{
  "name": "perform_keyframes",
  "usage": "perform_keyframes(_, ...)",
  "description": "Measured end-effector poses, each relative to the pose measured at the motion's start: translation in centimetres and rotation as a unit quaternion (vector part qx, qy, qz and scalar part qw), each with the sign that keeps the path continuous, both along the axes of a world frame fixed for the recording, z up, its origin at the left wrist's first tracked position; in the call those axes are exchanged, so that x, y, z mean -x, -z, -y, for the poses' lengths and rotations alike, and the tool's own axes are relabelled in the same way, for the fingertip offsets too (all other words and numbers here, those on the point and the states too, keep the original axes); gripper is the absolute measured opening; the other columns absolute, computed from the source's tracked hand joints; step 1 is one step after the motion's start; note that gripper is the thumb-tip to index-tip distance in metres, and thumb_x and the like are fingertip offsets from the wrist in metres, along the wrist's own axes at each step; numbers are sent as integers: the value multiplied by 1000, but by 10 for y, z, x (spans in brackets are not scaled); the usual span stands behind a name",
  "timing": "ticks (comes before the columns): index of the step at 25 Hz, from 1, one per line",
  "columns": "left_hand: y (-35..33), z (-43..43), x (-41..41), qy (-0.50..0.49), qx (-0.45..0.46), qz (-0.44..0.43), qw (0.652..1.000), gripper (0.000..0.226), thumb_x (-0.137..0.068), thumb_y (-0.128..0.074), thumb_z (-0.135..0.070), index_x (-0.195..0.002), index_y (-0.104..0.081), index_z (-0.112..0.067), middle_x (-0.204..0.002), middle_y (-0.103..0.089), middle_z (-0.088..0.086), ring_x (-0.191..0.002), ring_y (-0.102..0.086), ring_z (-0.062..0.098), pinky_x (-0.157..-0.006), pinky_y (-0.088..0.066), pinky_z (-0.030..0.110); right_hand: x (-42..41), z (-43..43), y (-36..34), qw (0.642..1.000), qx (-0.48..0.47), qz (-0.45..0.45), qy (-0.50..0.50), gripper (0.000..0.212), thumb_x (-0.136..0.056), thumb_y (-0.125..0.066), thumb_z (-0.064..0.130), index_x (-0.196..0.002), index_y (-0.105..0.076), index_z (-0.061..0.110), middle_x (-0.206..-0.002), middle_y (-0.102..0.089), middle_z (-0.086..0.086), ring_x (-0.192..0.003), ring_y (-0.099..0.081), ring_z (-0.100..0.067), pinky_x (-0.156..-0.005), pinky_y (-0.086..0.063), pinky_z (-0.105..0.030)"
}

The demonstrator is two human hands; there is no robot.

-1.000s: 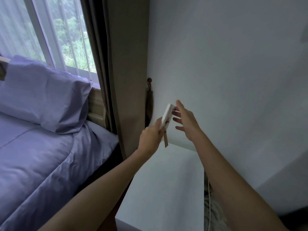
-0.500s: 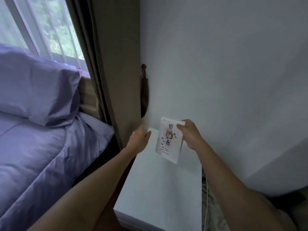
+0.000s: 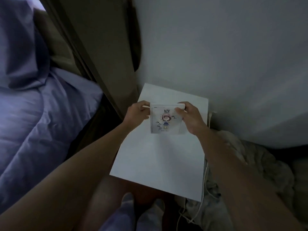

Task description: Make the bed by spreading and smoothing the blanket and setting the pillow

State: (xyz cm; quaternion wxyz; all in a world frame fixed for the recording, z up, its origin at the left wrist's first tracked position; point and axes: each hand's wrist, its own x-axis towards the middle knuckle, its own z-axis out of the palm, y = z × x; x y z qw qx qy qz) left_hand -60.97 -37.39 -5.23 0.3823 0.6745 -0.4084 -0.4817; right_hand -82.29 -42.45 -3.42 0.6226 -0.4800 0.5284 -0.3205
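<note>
The left hand (image 3: 138, 114) and right hand (image 3: 190, 119) each pinch a top corner of one card (image 3: 165, 120) over one white table (image 3: 158, 155). One blanket (image 3: 33, 122) lies at nine o'clock, one pillow (image 3: 20, 47) at ten

Lavender pillow (image 3: 20, 39) at head of wrinkled lavender blanket (image 3: 33, 124).

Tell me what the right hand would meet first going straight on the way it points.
Likely the flat white bedside tabletop under the white cartoon-printed card that the right hand pinches; depth is unclear.
</note>
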Motion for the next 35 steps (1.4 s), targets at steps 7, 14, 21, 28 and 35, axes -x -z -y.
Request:
perform_keyframes(7, 31, 3, 7, -75, 28, 24, 997, 21, -92, -62, -17, -110, -68, -9, -101, -75, 9, -94, -71, 15, -80, -58, 28, -11, 23, 44, 1000, -2, -7, -22, 22, -89, -58, -1, -88, -59, 21, -89, -60, -1, -86, -55, -17, -79, -46, -30)
perform_keyframes(14, 43, 3, 11, -79, 26, 65, 994, 16, -92, -62, -20, -104, -68, -11, -101, -75, 8, -94, -71, 15, -81, -59, 30, -9, 29, 62, 1000, -7, 8, -27, 22, -89, -59, 1, -93, -61, 22, -91, -64, 0, -88, -59, -15, -85, -48, -32)
perform_keyframes(21, 48, -4, 12, -29, 11, 146, 989, 18, -90, -63, -24, -100, -68, -10, -96, -76, 3, -67, -61, -4, -68, -46, 13, -9, 23, 64, 999, 2, -26, -37, 20, -90, -61, 8, -100, -61, 26, -94, -65, 4, -88, -60, -12, -85, -48, -31)
perform_keyframes(28, 46, -8, 19, -12, 11, 144, 989, 20, -94, -57, -21, -109, -64, -10, -107, -73, 4, -87, -67, 11, -78, -48, 16, -3, 7, 68, 999, 5, -42, -33, 18, -92, -59, 9, -110, -59, 13, -101, -67, 1, -89, -63, -9, -80, -47, -22)
perform_keyframes(35, 39, -3, 17, 4, 2, 149, 989, 32, -92, -60, -27, -121, -57, -14, -119, -69, 5, -109, -65, 17, -97, -51, 32, 3, 9, 53, 996, 17, -89, -19, 40, -95, -52, 9, -135, -48, 7, -128, -57, -8, -103, -56, -8, -87, -40, -18)
